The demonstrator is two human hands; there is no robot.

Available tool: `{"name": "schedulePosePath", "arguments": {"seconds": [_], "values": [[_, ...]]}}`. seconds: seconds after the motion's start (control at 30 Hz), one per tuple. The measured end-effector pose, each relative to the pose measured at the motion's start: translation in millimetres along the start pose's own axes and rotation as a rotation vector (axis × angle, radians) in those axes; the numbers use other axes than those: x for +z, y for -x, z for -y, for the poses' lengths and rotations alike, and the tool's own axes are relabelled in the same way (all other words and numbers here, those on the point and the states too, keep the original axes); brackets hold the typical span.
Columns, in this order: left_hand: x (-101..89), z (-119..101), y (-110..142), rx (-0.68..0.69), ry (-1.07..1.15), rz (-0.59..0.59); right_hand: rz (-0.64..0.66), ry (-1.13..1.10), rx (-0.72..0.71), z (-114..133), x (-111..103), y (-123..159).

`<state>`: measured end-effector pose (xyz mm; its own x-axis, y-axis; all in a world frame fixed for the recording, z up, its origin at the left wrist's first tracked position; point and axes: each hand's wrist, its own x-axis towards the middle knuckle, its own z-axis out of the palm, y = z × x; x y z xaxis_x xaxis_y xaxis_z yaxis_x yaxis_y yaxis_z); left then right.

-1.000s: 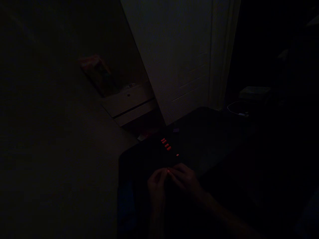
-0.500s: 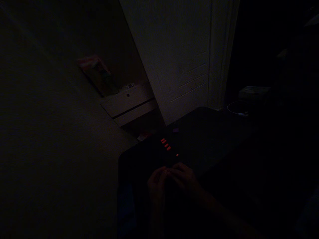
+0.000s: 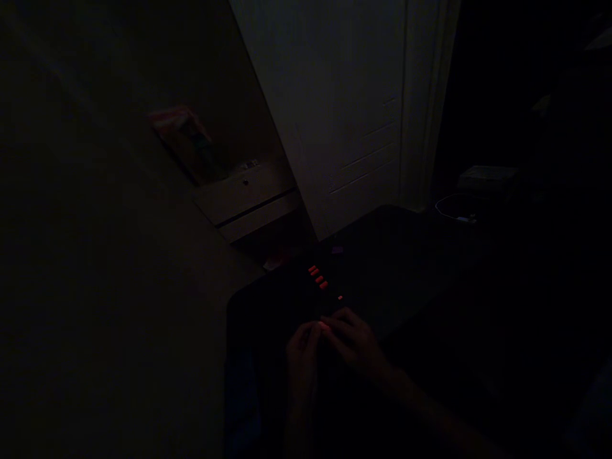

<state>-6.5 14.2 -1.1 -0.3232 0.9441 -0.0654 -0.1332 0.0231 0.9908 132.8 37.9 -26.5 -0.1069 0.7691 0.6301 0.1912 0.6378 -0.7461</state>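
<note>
The left hand (image 3: 302, 354) and right hand (image 3: 357, 341) pinch a small red piece (image 3: 324, 326), showing more plainly than before (the room is very dark). Beyond, a short bit (image 3: 340, 298) and four red pieces (image 3: 319, 279) lie on the worktop (image 3: 392, 255).

Desk (image 3: 396, 255), black. Four sticks (image 3: 319, 279) near its far edge, coloured red; held piece (image 3: 324, 326), red; small bit (image 3: 340, 298), orange-red. Block (image 3: 337, 250) by the far edge, tinted purple. Cable (image 3: 442, 213), white. Door (image 3: 335, 95), grey, lined. Packet (image 3: 184, 131), marked red and green.
</note>
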Motion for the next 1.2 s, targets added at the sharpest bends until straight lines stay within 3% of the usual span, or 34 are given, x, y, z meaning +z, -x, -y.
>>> {"name": "schedulePosePath", "arguments": {"seconds": [0.2, 0.53, 0.77, 0.97, 1.2], "values": [[1.4, -6.8, 1.7, -0.002, -0.069, 0.037, -0.008, 0.004, 0.02, 1.2, 0.7, -1.0], [0.5, -0.4, 1.2, -0.002, -0.019, 0.034, 0.017, -0.031, -0.013, -3.3, 0.3, 0.5], [4.1, 1.9, 0.2, -0.012, 0.029, -0.081, 0.116, -0.073, -0.026, 5.5, -4.5, -0.8], [6.8, -5.7, 1.8, -0.029, 0.044, -0.041, 0.104, -0.101, 0.041, -2.1, -2.0, 0.1], [6.3, -10.6, 3.1, -0.078, 0.09, 0.003, 0.125, -0.099, 0.007, -2.6, -1.2, 0.8]]}}
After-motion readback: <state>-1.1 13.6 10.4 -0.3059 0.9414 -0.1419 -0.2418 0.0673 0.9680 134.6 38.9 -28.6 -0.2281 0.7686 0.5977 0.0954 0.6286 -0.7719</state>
